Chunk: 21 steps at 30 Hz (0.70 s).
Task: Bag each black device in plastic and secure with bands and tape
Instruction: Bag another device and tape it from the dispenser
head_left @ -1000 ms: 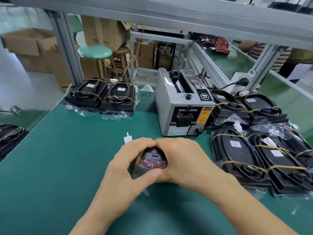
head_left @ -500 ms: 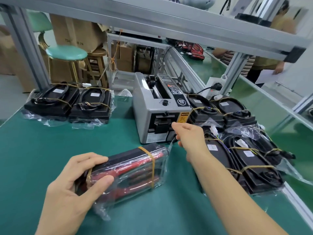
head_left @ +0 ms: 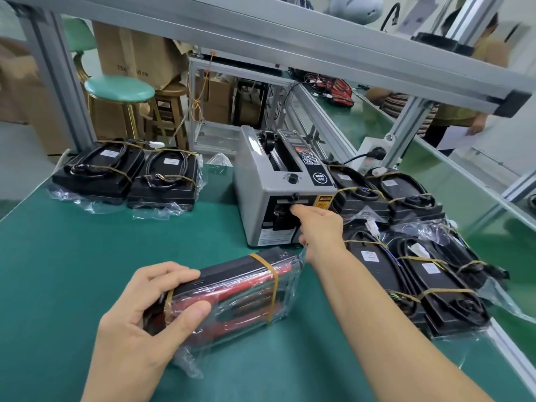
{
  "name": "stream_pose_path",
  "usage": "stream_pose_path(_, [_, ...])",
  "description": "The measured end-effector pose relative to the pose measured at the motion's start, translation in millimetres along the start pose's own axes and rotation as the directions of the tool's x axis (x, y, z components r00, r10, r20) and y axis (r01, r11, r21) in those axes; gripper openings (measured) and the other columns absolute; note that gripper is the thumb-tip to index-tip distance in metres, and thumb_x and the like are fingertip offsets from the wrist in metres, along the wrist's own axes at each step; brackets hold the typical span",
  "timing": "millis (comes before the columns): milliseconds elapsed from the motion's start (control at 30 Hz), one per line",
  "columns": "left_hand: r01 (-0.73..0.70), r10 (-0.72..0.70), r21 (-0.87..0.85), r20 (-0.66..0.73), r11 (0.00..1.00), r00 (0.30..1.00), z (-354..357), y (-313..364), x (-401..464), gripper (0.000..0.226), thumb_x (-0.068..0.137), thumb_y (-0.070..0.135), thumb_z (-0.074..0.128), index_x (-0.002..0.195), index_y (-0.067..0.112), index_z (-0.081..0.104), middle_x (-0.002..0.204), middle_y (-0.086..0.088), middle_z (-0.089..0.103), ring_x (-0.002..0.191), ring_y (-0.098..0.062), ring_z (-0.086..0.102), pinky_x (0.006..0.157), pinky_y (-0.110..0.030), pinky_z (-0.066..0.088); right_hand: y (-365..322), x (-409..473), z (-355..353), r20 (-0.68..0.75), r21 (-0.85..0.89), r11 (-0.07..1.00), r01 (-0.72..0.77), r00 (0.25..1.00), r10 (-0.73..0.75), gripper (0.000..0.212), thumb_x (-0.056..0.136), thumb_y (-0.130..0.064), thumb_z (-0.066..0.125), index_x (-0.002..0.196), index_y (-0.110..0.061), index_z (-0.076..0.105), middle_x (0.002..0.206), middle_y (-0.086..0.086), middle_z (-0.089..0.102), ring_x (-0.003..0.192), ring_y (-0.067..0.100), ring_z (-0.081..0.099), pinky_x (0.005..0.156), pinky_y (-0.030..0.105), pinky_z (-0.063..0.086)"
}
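A black device with red parts lies on its side on the green mat, inside a clear plastic bag, with two tan rubber bands round it. My left hand grips its near end, thumb on the face and fingers over the top edge. My right hand is stretched out to the outlet slot of the grey tape dispenser, its fingertips at the slot. Whether those fingers pinch any tape is hidden behind the hand.
Two bagged, banded devices sit at the back left of the green mat. Several more are piled to the right of the dispenser, by the table's metal edge. Frame posts, stools and cartons stand behind; a person stands far right.
Both hands held the device end-on a second ago. My right hand has let go and reached forward to the dispenser slot, while my left hand has turned the bagged device lengthwise.
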<state>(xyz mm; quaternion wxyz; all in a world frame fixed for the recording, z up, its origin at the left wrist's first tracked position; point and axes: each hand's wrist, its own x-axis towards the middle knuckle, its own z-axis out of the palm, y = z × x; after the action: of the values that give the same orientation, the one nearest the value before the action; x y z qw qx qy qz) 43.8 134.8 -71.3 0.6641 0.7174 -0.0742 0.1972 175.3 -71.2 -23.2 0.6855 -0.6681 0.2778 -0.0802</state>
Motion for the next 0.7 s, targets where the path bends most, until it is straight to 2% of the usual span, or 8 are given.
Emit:
stream_pose_path(133, [-0.020, 0.024, 0.054, -0.074, 0.998, 0.997, 6, 5, -7, 0.032, 0.059, 0.041, 0.080, 0.091, 0.038, 0.075, 0.102, 0.005, 0.064, 0.085, -0.010, 0.062, 0.078, -0.012, 0.051, -5, -8, -12, 0.126, 0.150, 0.982, -0.117, 0.987, 0.098, 0.025, 0.086, -0.013, 0.066, 0.067, -0.018, 0.051, 0.052, -0.005, 0.040, 0.047, 0.008, 0.027, 0.047, 0.019, 0.021])
stream_pose_path(233, [-0.032, 0.059, 0.148, -0.186, 0.988, 0.981, 24, 9, -14, 0.032, 0.061, 0.046, 0.071, 0.089, 0.031, 0.073, 0.099, 0.009, 0.063, 0.087, -0.006, 0.060, 0.079, -0.008, 0.047, -21, -29, -39, 0.302, 0.241, 0.962, -0.127, 0.952, 0.051, 0.021, 0.088, -0.018, 0.061, 0.070, -0.021, 0.053, 0.056, -0.009, 0.043, 0.051, 0.005, 0.034, 0.057, 0.020, 0.024])
stream_pose_path(300, [-0.002, 0.038, 0.141, -0.252, 0.990, 0.967, 37, 15, -17, 0.034, 0.061, 0.048, 0.068, 0.091, 0.031, 0.070, 0.099, 0.012, 0.062, 0.090, -0.008, 0.060, 0.080, -0.005, 0.044, -31, -55, -53, 0.369, 0.161, 0.987, -0.008, 0.928, -0.053, 0.014, 0.079, -0.027, 0.067, 0.067, -0.023, 0.060, 0.065, -0.010, 0.052, 0.064, 0.006, 0.044, 0.066, 0.022, 0.030])
stream_pose_path(367, [0.033, 0.003, 0.128, -0.275, 0.991, 0.962, 42, 20, -19, 0.036, 0.060, 0.048, 0.068, 0.092, 0.032, 0.070, 0.101, 0.011, 0.061, 0.092, -0.013, 0.060, 0.081, -0.010, 0.046, -35, -83, -56, 0.452, 0.044, 0.991, 0.130, 0.882, -0.136, 0.011, 0.062, -0.031, 0.078, 0.068, -0.023, 0.074, 0.085, -0.016, 0.068, 0.089, 0.000, 0.057, 0.083, 0.023, 0.034])
stream_pose_path(433, [0.061, -0.034, 0.106, -0.244, 0.992, 0.969, 41, 23, -22, 0.036, 0.061, 0.046, 0.066, 0.094, 0.033, 0.070, 0.104, 0.008, 0.060, 0.095, -0.015, 0.061, 0.081, -0.013, 0.048, -32, -103, -49, 0.571, 0.001, 0.979, 0.203, 0.804, -0.167, 0.004, 0.064, -0.026, 0.076, 0.067, -0.024, 0.077, 0.108, -0.022, 0.069, 0.112, -0.014, 0.052, 0.091, 0.021, 0.032])
stream_pose_path(500, [0.074, -0.056, 0.082, -0.204, 0.994, 0.977, 36, 24, -24, 0.035, 0.064, 0.043, 0.065, 0.097, 0.032, 0.070, 0.107, 0.005, 0.060, 0.097, -0.019, 0.061, 0.082, -0.019, 0.051, -21, -116, -39, 0.652, -0.044, 0.967, 0.253, 0.740, -0.164, 0.013, 0.071, -0.023, 0.078, 0.059, -0.021, 0.073, 0.117, -0.019, 0.067, 0.117, -0.022, 0.043, 0.089, 0.016, 0.029])
stream_pose_path(567, [0.075, -0.061, 0.068, -0.187, 0.995, 0.981, 34, 24, -26, 0.035, 0.065, 0.041, 0.065, 0.098, 0.031, 0.070, 0.108, 0.004, 0.060, 0.099, -0.020, 0.061, 0.081, -0.017, 0.050, -9, -123, -32, 0.628, -0.110, 0.949, 0.297, 0.761, -0.165, 0.016, 0.072, -0.024, 0.077, 0.058, -0.021, 0.072, 0.130, -0.022, 0.057, 0.120, -0.023, 0.038, 0.092, 0.019, 0.029])
stream_pose_path(700, [0.052, -0.040, 0.063, -0.184, 0.997, 0.982, 33, 23, -27, 0.035, 0.066, 0.038, 0.066, 0.100, 0.032, 0.068, 0.109, 0.004, 0.060, 0.100, -0.018, 0.061, 0.079, -0.009, 0.045, 1, -129, -28, 0.557, -0.227, 0.883, 0.411, 0.798, -0.228, 0.013, 0.071, -0.028, 0.072, 0.059, -0.023, 0.072, 0.138, -0.026, 0.045, 0.129, -0.019, 0.029, 0.105, 0.026, 0.028])
